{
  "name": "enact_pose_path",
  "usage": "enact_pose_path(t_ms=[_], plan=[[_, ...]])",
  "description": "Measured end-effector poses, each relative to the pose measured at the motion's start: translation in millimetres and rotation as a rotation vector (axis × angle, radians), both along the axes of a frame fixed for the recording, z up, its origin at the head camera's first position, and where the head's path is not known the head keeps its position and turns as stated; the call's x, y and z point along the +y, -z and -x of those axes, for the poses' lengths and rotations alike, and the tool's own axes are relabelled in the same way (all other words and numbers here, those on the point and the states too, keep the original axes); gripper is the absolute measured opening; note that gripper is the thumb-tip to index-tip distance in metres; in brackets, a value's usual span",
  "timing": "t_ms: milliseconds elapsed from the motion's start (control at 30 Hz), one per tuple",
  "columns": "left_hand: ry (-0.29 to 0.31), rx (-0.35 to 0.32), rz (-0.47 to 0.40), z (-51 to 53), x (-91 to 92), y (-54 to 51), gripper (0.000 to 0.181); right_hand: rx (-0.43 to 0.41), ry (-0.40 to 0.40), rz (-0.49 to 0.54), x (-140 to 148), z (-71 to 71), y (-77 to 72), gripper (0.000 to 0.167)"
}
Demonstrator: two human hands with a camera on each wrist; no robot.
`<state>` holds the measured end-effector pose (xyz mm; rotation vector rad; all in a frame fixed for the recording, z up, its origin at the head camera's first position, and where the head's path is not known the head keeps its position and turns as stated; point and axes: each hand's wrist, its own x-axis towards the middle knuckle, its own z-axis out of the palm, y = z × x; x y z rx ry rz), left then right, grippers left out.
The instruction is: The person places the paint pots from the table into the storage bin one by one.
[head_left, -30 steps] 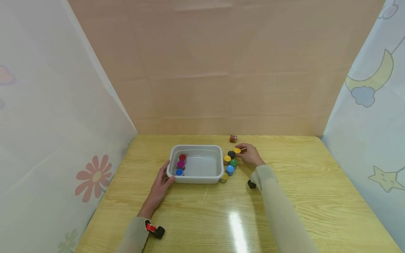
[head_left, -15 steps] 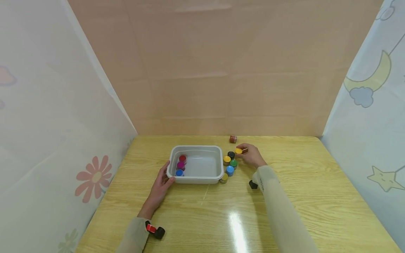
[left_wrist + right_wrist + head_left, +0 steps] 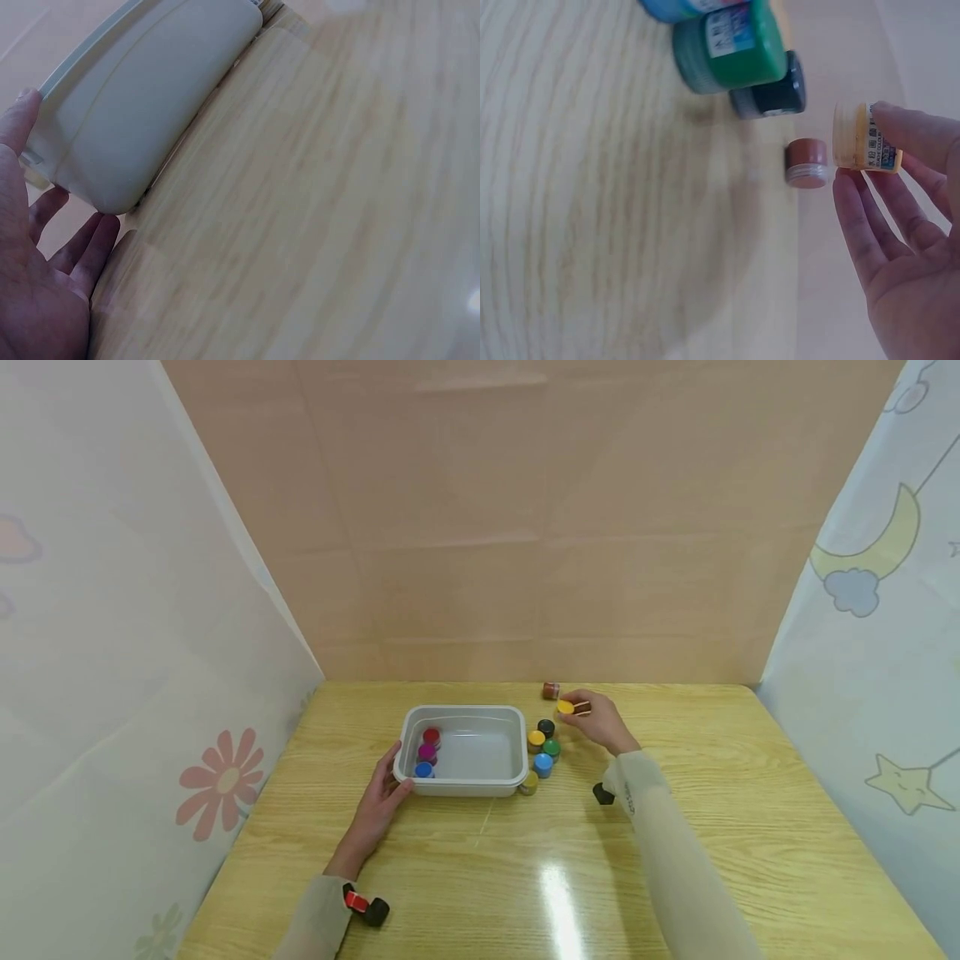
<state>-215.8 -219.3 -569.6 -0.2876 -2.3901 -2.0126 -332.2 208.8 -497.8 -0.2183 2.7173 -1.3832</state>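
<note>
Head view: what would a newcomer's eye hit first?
Probably the white rectangular plastic tub near the middle of the wood-grain table, with red, magenta and blue-lidded round jars lined up inside its left end. Then the small round yellow-lidded jar held in the right hand, to the tub's right. The printed pink flower on the left wall stands out too.

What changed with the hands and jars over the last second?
The right hand, already pinching the yellow jar, moved it away from the black jar, toward the brown jar at the back. Nothing was released. The left hand stayed on the tray.
</note>
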Motion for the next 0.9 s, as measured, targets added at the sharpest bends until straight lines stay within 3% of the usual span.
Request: enact_pose_path(t_ms=[367,900], plan=[[-0.001,0.007,0.004,-0.8,-1.8,0.5,0.070,0.042,-0.043,0.025,-10.9,-6.0,-15.4,0.045],[-0.007,-0.023,0.030,0.4,-1.9,-1.1,0.069,0.053,-0.058,0.116,-34.5,-10.5,-25.7,0.043]])
